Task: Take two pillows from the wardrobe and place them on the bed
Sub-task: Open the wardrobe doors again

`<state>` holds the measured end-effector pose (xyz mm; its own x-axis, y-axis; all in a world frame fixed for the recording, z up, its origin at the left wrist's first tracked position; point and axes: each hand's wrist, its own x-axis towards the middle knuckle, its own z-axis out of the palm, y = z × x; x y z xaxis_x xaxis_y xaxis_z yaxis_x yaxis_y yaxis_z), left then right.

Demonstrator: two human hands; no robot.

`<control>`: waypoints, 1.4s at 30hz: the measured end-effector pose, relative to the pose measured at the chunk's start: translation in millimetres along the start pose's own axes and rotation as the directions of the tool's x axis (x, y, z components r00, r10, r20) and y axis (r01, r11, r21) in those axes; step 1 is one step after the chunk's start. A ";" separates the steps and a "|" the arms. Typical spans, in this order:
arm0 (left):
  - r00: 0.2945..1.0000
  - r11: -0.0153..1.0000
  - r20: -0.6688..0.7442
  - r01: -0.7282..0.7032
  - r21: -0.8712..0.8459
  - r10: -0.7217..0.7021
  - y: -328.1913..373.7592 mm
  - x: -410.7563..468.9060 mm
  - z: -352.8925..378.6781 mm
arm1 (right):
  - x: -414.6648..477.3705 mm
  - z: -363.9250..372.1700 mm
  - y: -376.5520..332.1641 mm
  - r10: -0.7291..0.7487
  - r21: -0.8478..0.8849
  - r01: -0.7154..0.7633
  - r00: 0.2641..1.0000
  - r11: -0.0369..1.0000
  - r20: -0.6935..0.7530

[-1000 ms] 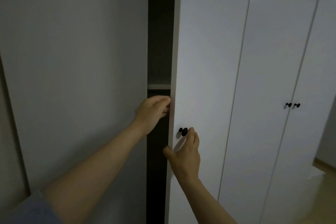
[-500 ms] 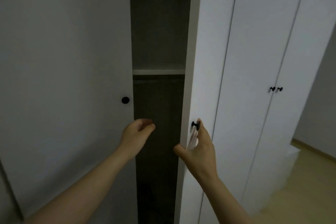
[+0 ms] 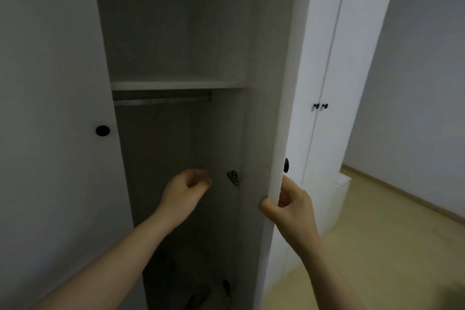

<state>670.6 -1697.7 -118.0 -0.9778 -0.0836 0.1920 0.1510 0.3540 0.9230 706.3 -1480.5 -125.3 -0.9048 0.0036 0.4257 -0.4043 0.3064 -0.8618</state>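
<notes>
A white wardrobe stands in front of me with its right door (image 3: 281,98) swung wide open. My right hand (image 3: 289,206) grips the free edge of that door just below its black knob (image 3: 286,165), thumb on the inner face. In the dark opening my left hand (image 3: 185,190) hovers with fingers loosely curled and holds nothing. Inside I see a white shelf (image 3: 176,85) and a clothes rail (image 3: 161,100) under it. No pillow shows in the compartment; its bottom is too dark to read.
The closed left door (image 3: 50,121) carries a black knob (image 3: 102,130). Further right are two more closed doors with paired black knobs (image 3: 320,106). A low white box (image 3: 341,191) sits on the wooden floor (image 3: 392,239) by the wall.
The right door has swung much further open under my right hand, exposing the shelf and rail. My left hand has come off the door edge and dropped lower into the opening.
</notes>
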 end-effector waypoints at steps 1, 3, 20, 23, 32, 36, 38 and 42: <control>1.000 1.000 0.010 -0.015 0.012 0.015 -0.8 -0.4 4.7 | -1.4 -8.4 0.5 -0.018 0.001 0.019 0.999 1.000 -0.026; 0.999 0.999 0.030 -0.034 0.029 0.033 -0.2 -1.6 15.1 | -4.7 -24.6 3.7 -0.026 -0.013 0.025 0.995 1.000 -0.096; 0.992 0.997 0.106 -0.069 -0.034 0.072 7.4 10.0 97.5 | 20.6 -125.4 72.4 0.006 -0.194 -0.113 0.878 0.975 -0.478; 0.992 0.997 0.108 -0.064 -0.035 0.068 3.7 13.3 102.2 | 17.1 -117.9 71.2 -0.055 -0.270 -0.134 0.804 0.953 -0.592; 0.997 0.999 0.062 -0.038 -0.017 0.039 -16.2 10.7 71.8 | -0.7 -47.2 38.4 -0.213 -0.343 0.089 0.914 0.935 -0.345; 0.994 0.998 -0.090 -0.052 0.036 0.055 -23.2 8.9 34.2 | 10.1 -5.8 36.5 -0.168 -0.291 0.105 0.965 0.951 -0.201; 0.974 0.994 -0.213 -0.057 0.092 0.075 -24.4 7.5 3.5 | 19.0 21.4 29.2 -0.146 -0.239 0.112 0.981 0.964 -0.130; 0.920 0.986 -0.384 -0.024 0.163 0.086 -23.4 8.7 -58.9 | 39.1 74.6 10.7 -0.160 -0.160 0.157 0.987 0.975 -0.008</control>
<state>667.1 -1761.6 -118.2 -0.8305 -0.4037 0.3837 0.1487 0.5031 0.8513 656.6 -1548.1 -138.4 -0.8275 -0.0382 0.5602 -0.5145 0.4511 -0.7292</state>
